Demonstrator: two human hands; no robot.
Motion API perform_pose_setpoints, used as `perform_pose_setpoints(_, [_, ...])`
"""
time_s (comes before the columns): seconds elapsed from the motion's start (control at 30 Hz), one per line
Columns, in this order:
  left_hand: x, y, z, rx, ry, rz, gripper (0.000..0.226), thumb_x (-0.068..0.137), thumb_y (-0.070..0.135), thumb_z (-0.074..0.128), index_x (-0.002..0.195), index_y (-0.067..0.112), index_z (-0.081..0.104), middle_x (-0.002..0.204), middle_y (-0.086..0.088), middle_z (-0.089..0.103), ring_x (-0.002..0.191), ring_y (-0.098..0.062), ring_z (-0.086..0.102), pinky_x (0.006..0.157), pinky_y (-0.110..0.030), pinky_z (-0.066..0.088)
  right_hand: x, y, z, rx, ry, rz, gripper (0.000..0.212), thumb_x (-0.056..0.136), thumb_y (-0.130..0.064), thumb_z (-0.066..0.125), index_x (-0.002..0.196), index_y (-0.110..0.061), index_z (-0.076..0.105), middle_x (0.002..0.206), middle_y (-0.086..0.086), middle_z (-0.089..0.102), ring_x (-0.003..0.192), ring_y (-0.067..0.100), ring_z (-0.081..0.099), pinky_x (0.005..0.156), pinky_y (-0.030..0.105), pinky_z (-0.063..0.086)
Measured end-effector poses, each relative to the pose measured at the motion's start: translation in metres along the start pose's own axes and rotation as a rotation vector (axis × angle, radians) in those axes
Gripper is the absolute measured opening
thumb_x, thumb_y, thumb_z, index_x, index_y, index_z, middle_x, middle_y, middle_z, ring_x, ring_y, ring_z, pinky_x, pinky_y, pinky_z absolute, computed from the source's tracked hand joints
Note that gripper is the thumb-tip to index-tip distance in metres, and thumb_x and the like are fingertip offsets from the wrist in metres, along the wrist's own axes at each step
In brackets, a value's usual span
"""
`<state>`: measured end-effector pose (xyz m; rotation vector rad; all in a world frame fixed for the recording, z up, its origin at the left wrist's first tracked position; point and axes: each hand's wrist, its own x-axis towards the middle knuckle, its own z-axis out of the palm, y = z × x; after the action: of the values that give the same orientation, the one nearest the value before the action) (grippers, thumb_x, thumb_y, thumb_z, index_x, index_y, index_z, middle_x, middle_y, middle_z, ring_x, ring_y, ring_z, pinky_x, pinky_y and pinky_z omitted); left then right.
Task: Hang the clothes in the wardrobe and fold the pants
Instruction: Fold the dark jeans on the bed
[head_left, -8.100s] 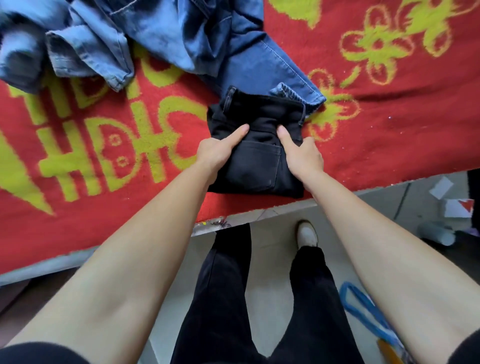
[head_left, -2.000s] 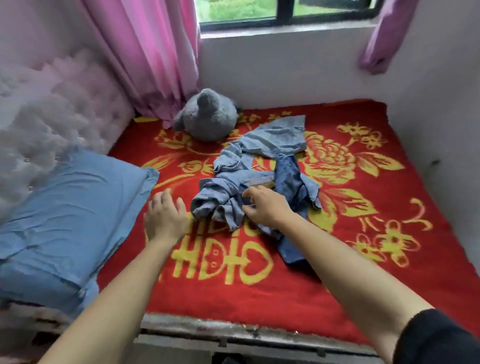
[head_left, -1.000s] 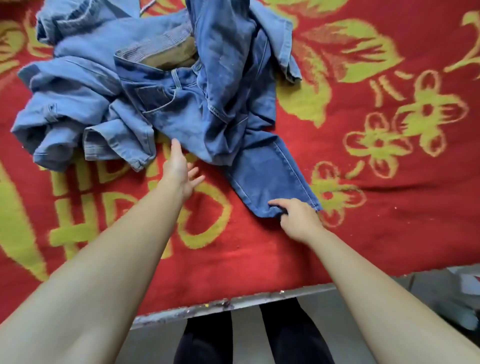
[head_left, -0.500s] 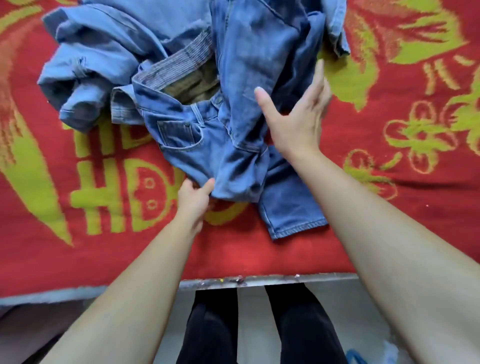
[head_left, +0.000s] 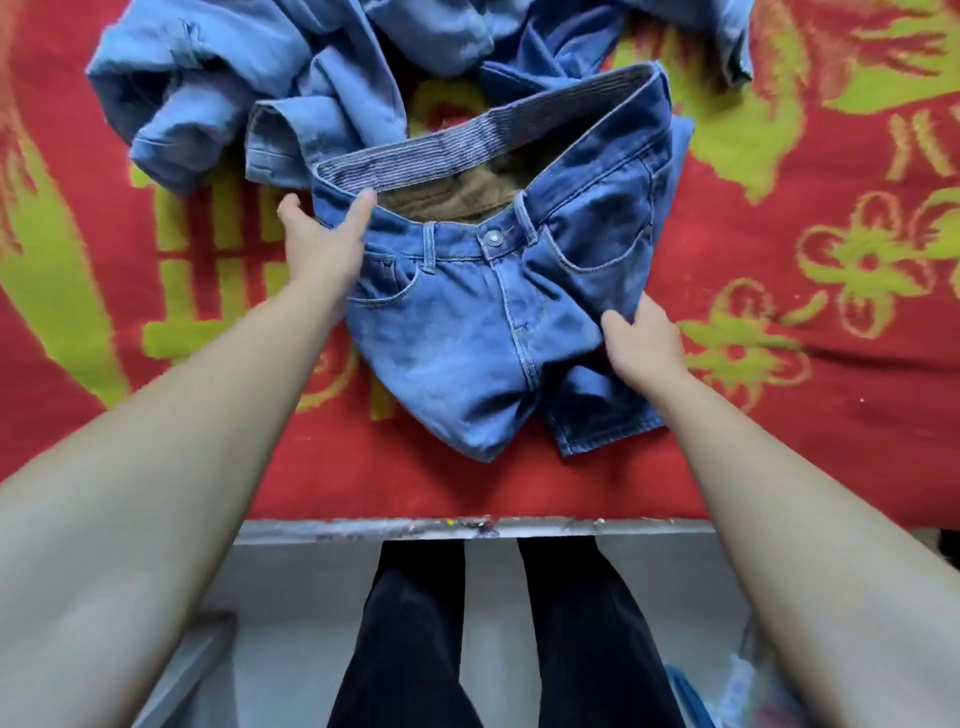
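Head view: jeans front-up at the bed's near edge, waistband away from the person.

The left hand (head_left: 324, 244) pinched the waistband corner of the jeans (head_left: 483, 317); the right hand (head_left: 641, 340) gripped the opposite side seam lower down. The garment lay bunched on the red blanket (head_left: 831, 389), its legs folded under; straightening likely required pulling outward.

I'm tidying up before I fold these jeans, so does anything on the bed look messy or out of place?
Yes. The jeans lie bunched, with the legs crumpled under the seat rather than laid flat. Behind them, a lighter denim garment sits in a rumpled heap on the red blanket. Nothing looks torn or spilled.
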<state>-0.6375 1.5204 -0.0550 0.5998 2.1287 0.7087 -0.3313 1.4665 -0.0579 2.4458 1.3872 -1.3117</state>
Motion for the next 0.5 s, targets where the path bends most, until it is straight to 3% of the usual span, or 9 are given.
perform_pose_setpoints(0.03, [0.004, 0.004, 0.004, 0.058, -0.003, 0.046, 0.094, 0.078, 0.052, 0.073, 0.149, 0.011, 0.028, 0.14, -0.004, 0.054, 0.125, -0.018, 0.053, 0.108, -0.029, 0.039, -0.001, 0.001, -0.004, -0.043, -0.02, 0.015, 0.037, 0.085, -0.037, 0.045, 0.116, -0.022, 0.058, 0.124, 0.016, 0.064, 0.116, 0.041, 0.056, 0.088, 0.039, 0.042])
perform_pose_setpoints(0.1, [0.001, 0.004, 0.008, 0.271, -0.002, 0.095, 0.072, 0.083, 0.041, 0.068, 0.142, 0.011, 0.039, 0.136, -0.008, 0.057, 0.124, -0.026, 0.053, 0.103, -0.029, 0.04, 0.0, -0.01, -0.012, -0.137, 0.001, 0.062, 0.039, 0.082, -0.038, 0.051, 0.118, -0.022, 0.056, 0.127, 0.018, 0.06, 0.117, 0.041, 0.056, 0.09, 0.042, 0.044])
perform_pose_setpoints(0.17, [-0.011, 0.001, 0.011, 0.4, 0.019, 0.107, 0.048, 0.089, 0.03, 0.06, 0.13, 0.007, 0.047, 0.131, -0.012, 0.058, 0.121, -0.031, 0.053, 0.095, -0.03, 0.038, -0.002, -0.03, -0.02, -0.121, 0.183, 0.054, 0.055, 0.079, -0.031, 0.06, 0.131, -0.019, 0.048, 0.134, 0.016, 0.048, 0.119, 0.04, 0.054, 0.095, 0.041, 0.044])
perform_pose_setpoints(0.23, [-0.02, -0.008, 0.01, 0.383, 0.03, 0.131, 0.039, 0.088, 0.031, 0.06, 0.118, 0.005, 0.056, 0.124, -0.014, 0.062, 0.115, -0.032, 0.057, 0.091, -0.033, 0.04, -0.007, -0.055, -0.026, -0.018, 0.492, -0.148, 0.064, 0.075, -0.024, 0.061, 0.137, -0.018, 0.046, 0.133, 0.012, 0.042, 0.115, 0.034, 0.054, 0.098, 0.036, 0.042])
perform_pose_setpoints(0.3, [-0.026, -0.026, 0.003, 0.285, 0.019, 0.117, 0.037, 0.081, 0.039, 0.061, 0.104, 0.01, 0.064, 0.111, -0.011, 0.069, 0.104, -0.03, 0.063, 0.087, -0.035, 0.047, -0.011, -0.085, -0.026, 0.098, 0.65, -0.426, 0.059, 0.074, -0.019, 0.058, 0.133, -0.015, 0.053, 0.127, 0.011, 0.045, 0.111, 0.023, 0.054, 0.095, 0.018, 0.038])
perform_pose_setpoints(0.33, [-0.027, -0.036, -0.002, 0.24, 0.012, 0.096, 0.038, 0.076, 0.043, 0.06, 0.098, 0.014, 0.067, 0.104, -0.008, 0.072, 0.099, -0.028, 0.066, 0.087, -0.037, 0.052, -0.011, -0.099, -0.025, 0.117, 0.663, -0.546, 0.054, 0.075, -0.017, 0.057, 0.129, -0.013, 0.056, 0.123, 0.011, 0.048, 0.11, 0.02, 0.054, 0.093, 0.012, 0.036])
perform_pose_setpoints(0.4, [-0.028, -0.056, -0.012, 0.191, 0.019, 0.066, 0.042, 0.069, 0.047, 0.058, 0.094, 0.016, 0.071, 0.094, -0.001, 0.074, 0.091, -0.024, 0.068, 0.085, -0.041, 0.054, -0.006, -0.127, -0.02, 0.05, 0.625, -0.703, 0.043, 0.08, -0.019, 0.056, 0.122, -0.013, 0.062, 0.115, 0.01, 0.055, 0.107, 0.02, 0.057, 0.091, 0.017, 0.04])
perform_pose_setpoints(0.43, [-0.033, -0.061, -0.016, 0.168, 0.031, 0.05, 0.039, 0.07, 0.045, 0.058, 0.093, 0.016, 0.071, 0.091, 0.001, 0.073, 0.087, -0.02, 0.067, 0.085, -0.041, 0.054, -0.002, -0.139, -0.019, 0.0, 0.558, -0.708, 0.036, 0.084, -0.025, 0.055, 0.117, -0.015, 0.065, 0.112, 0.008, 0.06, 0.104, 0.021, 0.06, 0.09, 0.022, 0.042])
perform_pose_setpoints(0.5, [-0.04, -0.069, -0.022, 0.115, 0.052, 0.031, 0.03, 0.077, 0.038, 0.058, 0.091, 0.015, 0.07, 0.088, 0.002, 0.071, 0.08, -0.014, 0.061, 0.084, -0.037, 0.053, 0.007, -0.159, -0.011, -0.076, 0.205, -0.497, 0.039, 0.091, -0.046, 0.052, 0.104, -0.013, 0.069, 0.099, 0.008, 0.071, 0.093, 0.023, 0.068, 0.086, 0.029, 0.051])
